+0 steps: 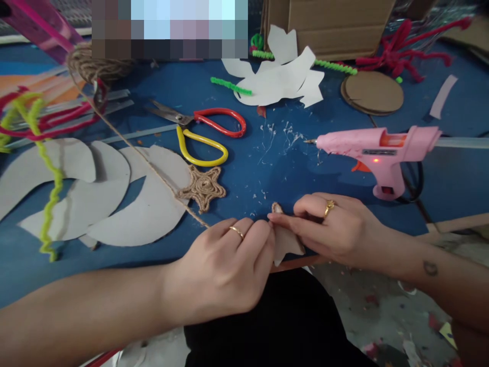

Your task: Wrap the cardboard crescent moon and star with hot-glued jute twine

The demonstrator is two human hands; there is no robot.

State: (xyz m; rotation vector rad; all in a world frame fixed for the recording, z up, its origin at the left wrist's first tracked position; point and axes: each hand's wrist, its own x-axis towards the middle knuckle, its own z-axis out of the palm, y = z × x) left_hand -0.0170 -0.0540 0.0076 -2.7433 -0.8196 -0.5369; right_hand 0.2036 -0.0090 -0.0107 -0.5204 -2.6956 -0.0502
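Left hand (219, 270) and right hand (328, 229) pinching a small cardboard star (290, 242) between their fingertips just below the coiled twine star (201, 188), jute twine (153, 165) running into the left fingers, its bare points (279, 257) next calling for wrapping.

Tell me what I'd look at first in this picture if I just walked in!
The pink glue gun jumps out first, lying on the right side of the blue table. The scissors with red and yellow handles sit near the top middle, with a twine star just below them. At the bottom, the left hand and right hand hold a small cardboard piece between them.
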